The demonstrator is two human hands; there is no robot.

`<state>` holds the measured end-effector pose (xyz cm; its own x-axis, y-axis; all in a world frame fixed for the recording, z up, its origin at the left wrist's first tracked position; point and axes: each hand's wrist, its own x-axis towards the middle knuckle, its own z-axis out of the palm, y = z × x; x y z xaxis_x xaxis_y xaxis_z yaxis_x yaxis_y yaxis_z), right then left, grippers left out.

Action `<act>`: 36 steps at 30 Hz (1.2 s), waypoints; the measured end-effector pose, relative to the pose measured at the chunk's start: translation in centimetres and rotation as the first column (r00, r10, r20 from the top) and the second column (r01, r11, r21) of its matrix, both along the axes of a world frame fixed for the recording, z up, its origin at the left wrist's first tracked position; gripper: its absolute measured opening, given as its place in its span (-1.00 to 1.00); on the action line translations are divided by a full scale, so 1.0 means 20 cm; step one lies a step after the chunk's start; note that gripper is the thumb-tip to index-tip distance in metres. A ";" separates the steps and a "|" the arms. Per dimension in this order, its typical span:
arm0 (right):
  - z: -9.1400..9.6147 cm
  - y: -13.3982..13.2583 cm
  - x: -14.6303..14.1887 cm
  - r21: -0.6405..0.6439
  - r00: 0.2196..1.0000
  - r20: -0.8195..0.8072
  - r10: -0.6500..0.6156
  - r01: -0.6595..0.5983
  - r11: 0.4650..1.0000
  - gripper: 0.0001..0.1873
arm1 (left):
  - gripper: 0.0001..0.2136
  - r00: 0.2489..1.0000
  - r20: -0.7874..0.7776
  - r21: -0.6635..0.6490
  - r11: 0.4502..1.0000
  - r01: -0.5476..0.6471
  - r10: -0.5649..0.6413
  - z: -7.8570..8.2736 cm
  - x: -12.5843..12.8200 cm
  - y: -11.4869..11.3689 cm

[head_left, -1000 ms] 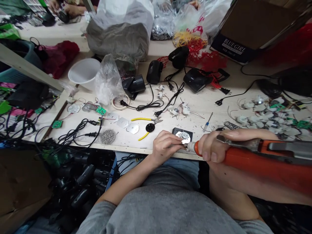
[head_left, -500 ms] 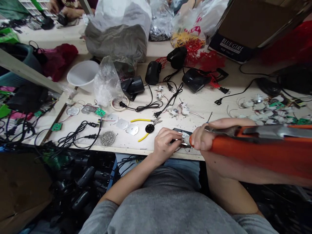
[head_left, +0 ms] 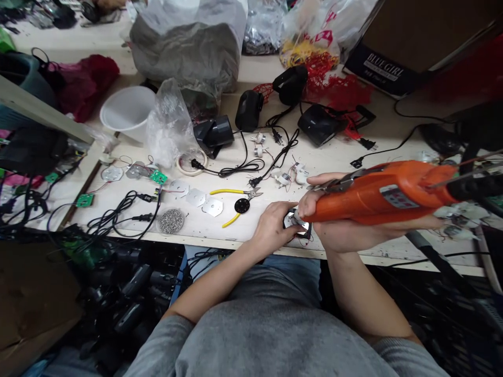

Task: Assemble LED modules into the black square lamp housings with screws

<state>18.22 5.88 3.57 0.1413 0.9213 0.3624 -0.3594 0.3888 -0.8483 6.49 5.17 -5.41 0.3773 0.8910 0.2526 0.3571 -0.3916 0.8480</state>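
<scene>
My right hand (head_left: 338,233) grips an orange electric screwdriver (head_left: 381,195), whose tip points down and left at a small round metal part (head_left: 293,222). My left hand (head_left: 271,228) holds that part against a black pad (head_left: 305,230) near the table's front edge. The fingers of my left hand hide most of the part, and the screwdriver's nose covers some of it. Both hands are close together, almost touching at the part.
Yellow-handled pliers (head_left: 236,192), a black disc (head_left: 242,205), metal plates (head_left: 195,197), a dish of small metal pieces (head_left: 171,221) and black cords (head_left: 118,212) lie left on the white table (head_left: 220,230). Wired parts (head_left: 458,220) lie right. Plastic bags (head_left: 184,47) stand behind.
The screwdriver has swung so that its body now rises to the right, with my right hand turned under it. The whole view has shifted slightly as my head moved.
</scene>
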 end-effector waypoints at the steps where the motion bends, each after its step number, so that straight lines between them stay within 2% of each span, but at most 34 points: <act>1: 0.00 0.00 0.00 -0.001 1.000 0.008 0.006 -0.006 1.000 -0.04 | -0.62 1.000 0.007 -0.003 1.000 0.000 0.000 0.00 0.00 0.00; 9: 0.02 0.01 -0.01 -0.026 0.994 0.088 0.071 -0.069 0.997 -0.06 | -0.59 0.997 0.042 -0.031 0.998 -0.058 0.059 -0.01 0.02 -0.01; 15: 0.03 0.03 0.01 -0.069 0.980 0.088 0.180 -0.175 0.982 -0.09 | -0.60 0.998 -0.019 -0.057 0.997 -0.056 0.055 0.00 0.02 0.00; 18: 0.04 -0.01 0.09 -0.033 0.990 0.016 0.143 -0.142 0.989 -0.09 | -0.58 0.998 -0.054 -0.023 0.999 -0.028 0.027 0.01 0.00 0.00; 22: 0.03 -0.06 0.22 0.053 0.999 -0.005 0.035 -0.035 0.998 0.02 | -0.54 0.996 -0.076 0.092 0.995 0.047 -0.040 0.02 -0.03 0.01; 25: -0.01 -0.07 0.24 0.024 0.999 0.013 -0.047 0.046 0.999 0.03 | -0.60 0.994 -0.080 0.153 0.985 0.083 -0.072 0.03 -0.02 0.01; 29: -0.05 -0.06 0.20 -0.026 0.996 -0.007 -0.084 0.084 0.996 -0.05 | -0.74 0.990 -0.105 0.103 0.989 0.110 -0.099 0.04 0.00 0.01; 36: -0.02 -0.08 0.20 -0.074 0.999 -0.010 -0.047 0.046 0.996 -0.25 | -0.75 0.992 -0.080 0.044 0.993 0.106 -0.102 0.05 0.00 0.02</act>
<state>22.20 4.24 3.09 0.1883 0.9379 0.2913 -0.3525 0.3414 -0.8713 6.55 5.51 -4.38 0.4876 0.8332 0.2607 0.3763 -0.4700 0.7984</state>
